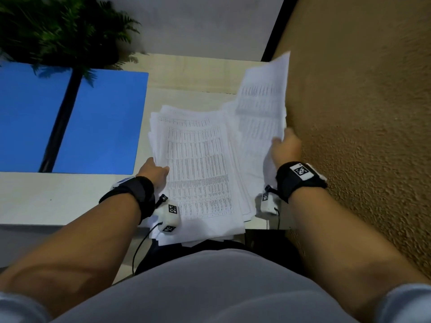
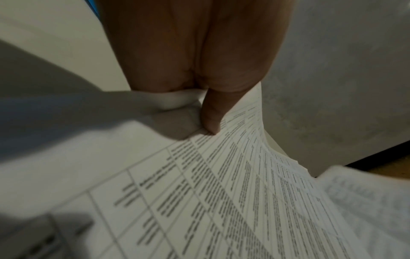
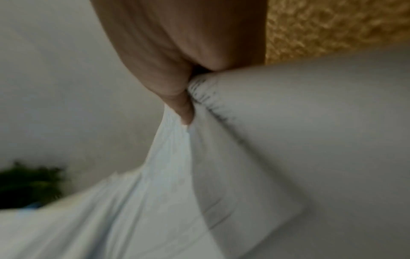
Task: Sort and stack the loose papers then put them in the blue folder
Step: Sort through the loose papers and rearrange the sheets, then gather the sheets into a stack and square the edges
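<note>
Papers: we see a thick, uneven stack of white printed sheets with tables (image 1: 200,173) on the pale tabletop (image 1: 46,197), between the two hands; its near edge hangs over the table edge.
Left hand: our left hand (image 1: 154,172) holds the left edge of the stack; in the left wrist view the thumb (image 2: 210,112) presses on the top sheet, and the other fingers are hidden under the paper.
Right hand: our right hand (image 1: 285,145) pinches a bundle of white printed sheets (image 1: 263,101) and holds it raised and tilted at the right side of the stack, near the rough brown wall (image 1: 361,113); the right wrist view is blurred.
Folder: the flat blue plastic folder (image 1: 100,122) lies open on the table, left of the stack and apart from it.
Plant: a green fern (image 1: 60,31) stands behind the folder.
</note>
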Motion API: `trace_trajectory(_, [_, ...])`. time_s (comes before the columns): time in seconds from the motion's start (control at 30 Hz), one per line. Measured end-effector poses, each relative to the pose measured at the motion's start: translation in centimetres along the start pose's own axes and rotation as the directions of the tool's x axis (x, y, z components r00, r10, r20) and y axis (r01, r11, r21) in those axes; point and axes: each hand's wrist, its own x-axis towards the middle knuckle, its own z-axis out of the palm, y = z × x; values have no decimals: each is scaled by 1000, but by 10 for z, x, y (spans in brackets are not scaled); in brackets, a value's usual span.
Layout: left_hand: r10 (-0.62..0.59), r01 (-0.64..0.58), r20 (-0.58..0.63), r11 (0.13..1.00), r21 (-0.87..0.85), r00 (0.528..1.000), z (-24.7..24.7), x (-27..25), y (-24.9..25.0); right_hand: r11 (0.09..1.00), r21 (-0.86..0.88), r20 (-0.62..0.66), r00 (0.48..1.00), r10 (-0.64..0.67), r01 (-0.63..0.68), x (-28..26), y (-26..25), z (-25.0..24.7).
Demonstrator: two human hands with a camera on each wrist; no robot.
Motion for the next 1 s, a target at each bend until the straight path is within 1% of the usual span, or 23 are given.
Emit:
trace_trajectory(0.03, [6,-6,6,1000,-28,1000,0,-1,0,998,-24,-100,993,-64,62,-3,-13,-13])
trace_trajectory(0.07, [15,-15,5,999,-48,1000,0,0,-2,992,-13,-206,971,-123,123,-7,-27,-29])
trace_trajectory(0.13, [20,-20,-1,997,-81,1000,0,-3,-2,965,96,-379,906,-190,242,-17,-52,-60])
trace_trajectory(0.17, [19,-20,-7,995,-93,1000,0,-4,-1,937,170,-429,878,-210,307,-22,-62,-73])
trace_trajectory(0.2, [13,-13,-3,994,-107,1000,0,-7,0,895,252,-448,864,-230,368,-26,-69,-82])
trace_trajectory(0.23, [12,-12,2,991,-131,1000,1,-10,3,851,331,-435,867,-245,407,-29,-73,-87])
trace_trajectory(0.27, [16,-15,8,988,-155,1000,3,-10,3,824,400,-388,889,-245,402,-32,-74,-86])
trace_trajectory(0.33, [13,-11,7,985,-170,1000,7,-13,6,830,473,-201,954,-223,294,-41,-72,-70])
trace_trajectory(0.37, [-4,5,8,983,-181,1000,7,-15,8,849,478,-85,974,-212,226,-47,-68,-57])
trace_trajectory(0.4, [-13,18,24,978,-207,1000,6,-14,9,864,476,23,980,-196,161,-56,-64,-43])
trace_trajectory(0.47, [5,17,80,961,-275,997,4,-9,9,906,417,171,973,-155,71,-73,-53,-16])
trace_trajectory(0.5, [12,23,109,948,-318,994,4,-4,5,933,354,212,965,-153,70,-80,-46,-4])
trace_trajectory(0.53, [4,58,156,920,-388,988,4,2,1,955,283,253,953,-164,89,-83,-39,7])
trace_trajectory(0.6, [-23,154,263,857,-491,964,3,-7,5,981,140,357,917,-179,137,-85,-27,23])
trace_trajectory(0.63, [-17,157,279,858,-488,960,4,-13,8,983,87,393,901,-182,161,-84,-24,26])
trace_trajectory(0.67, [-1,118,246,879,-463,969,5,-15,8,985,61,406,897,-172,161,-81,-21,29])
trace_trajectory(0.7, [9,67,180,909,-412,984,7,-16,7,989,83,408,902,-145,122,-77,-19,30])
trace_trajectory(0.73, [20,17,103,936,-350,995,8,-16,5,988,147,400,911,-104,48,-73,-18,29])
trace_trajectory(0.77, [22,-4,55,953,-302,998,9,-16,5,977,210,380,923,-55,-28,-68,-15,29])
trace_trajectory(0.8, [34,-23,34,960,-280,999,10,-14,2,964,252,348,937,-15,-79,-62,-11,29])
trace_trajectory(0.9, [37,-27,34,965,-259,999,15,-7,-2,948,268,271,958,94,-169,-53,-2,35])
trace_trajectory(0.97, [44,-29,50,963,-267,998,19,-6,-2,951,222,286,947,148,-216,-58,0,45])
trace_trajectory(1.0, [49,-31,57,960,-278,997,22,-7,-2,963,166,315,937,153,-213,-62,2,52])
